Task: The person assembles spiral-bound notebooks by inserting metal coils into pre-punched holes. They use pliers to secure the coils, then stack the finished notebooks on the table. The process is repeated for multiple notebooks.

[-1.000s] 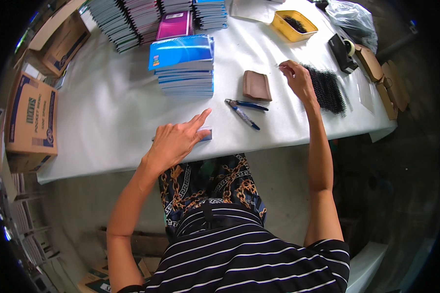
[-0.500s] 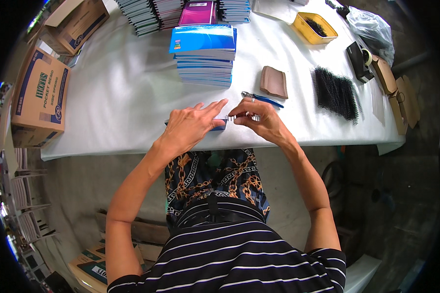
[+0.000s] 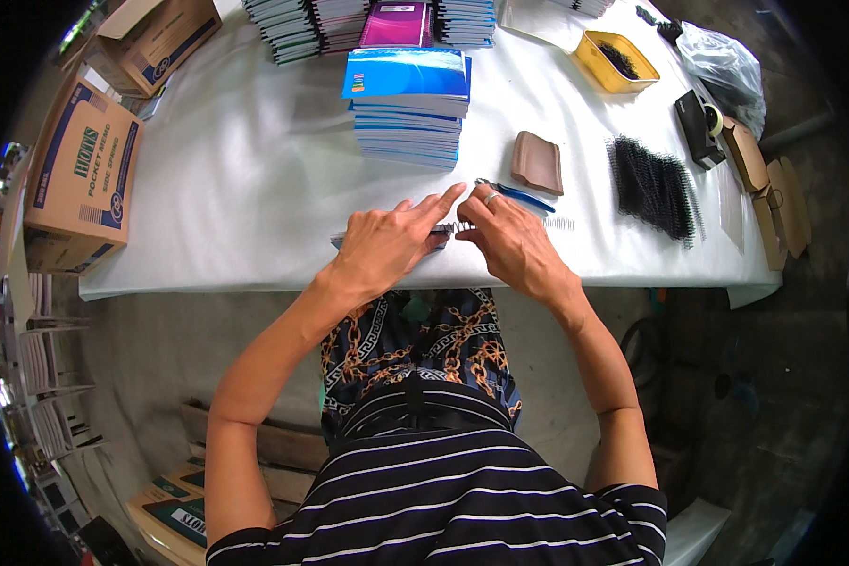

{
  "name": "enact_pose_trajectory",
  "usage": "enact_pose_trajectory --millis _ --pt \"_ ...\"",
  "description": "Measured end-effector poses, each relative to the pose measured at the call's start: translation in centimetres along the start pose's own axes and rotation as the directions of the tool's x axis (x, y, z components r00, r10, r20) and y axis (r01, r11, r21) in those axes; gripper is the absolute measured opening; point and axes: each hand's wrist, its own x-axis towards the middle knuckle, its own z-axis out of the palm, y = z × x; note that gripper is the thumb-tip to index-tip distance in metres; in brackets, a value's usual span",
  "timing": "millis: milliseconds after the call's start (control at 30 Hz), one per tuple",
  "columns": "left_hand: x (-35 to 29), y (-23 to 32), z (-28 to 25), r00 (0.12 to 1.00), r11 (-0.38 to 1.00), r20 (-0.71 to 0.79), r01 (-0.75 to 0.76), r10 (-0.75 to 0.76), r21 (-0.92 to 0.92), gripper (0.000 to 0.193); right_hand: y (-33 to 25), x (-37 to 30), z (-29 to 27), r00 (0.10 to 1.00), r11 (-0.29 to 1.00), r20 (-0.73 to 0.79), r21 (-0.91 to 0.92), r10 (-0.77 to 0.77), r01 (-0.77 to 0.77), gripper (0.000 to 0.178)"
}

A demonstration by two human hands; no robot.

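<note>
A small notebook (image 3: 436, 243) lies near the table's front edge, mostly hidden beneath my left hand (image 3: 384, 247). That hand grips it with the thumb by its right end, while the index finger points up and away. My right hand (image 3: 514, 231) pinches a thin wire spiral (image 3: 560, 224) right beside the notebook's edge. The spiral's free end sticks out to the right, past my knuckles. Just beyond this hand lie blue-handled pliers (image 3: 519, 194), with a curved brown block (image 3: 537, 162) behind them.
A blue-covered notebook stack (image 3: 410, 113) stands ahead, with more stacks (image 3: 288, 28) behind. To the right are a heap of black spirals (image 3: 653, 189), a yellow tub (image 3: 617, 62) and a tape dispenser (image 3: 698, 130). Cardboard boxes (image 3: 83, 174) stand at the left.
My right hand has turned more palm-down over the spiral, and a length of it now shows to the right. The left hand keeps to the notebook. The whole view has shifted slightly.
</note>
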Motion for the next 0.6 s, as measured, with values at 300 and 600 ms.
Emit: enact_pose_trajectory --millis 300,600 --pt "0.1 -1.2 -0.2 0.963 0.999 0.268 -0.031 0.025 0.018 0.042 -0.3 0.3 0.3 0.991 0.971 0.133 0.234 0.013 -0.044 0.016" --pt "-0.9 -0.9 -0.8 0.961 0.993 0.253 -0.107 0.114 -0.041 0.055 15.9 0.9 -3.8 0.878 0.923 0.284 -0.1 0.384 -0.371 0.058"
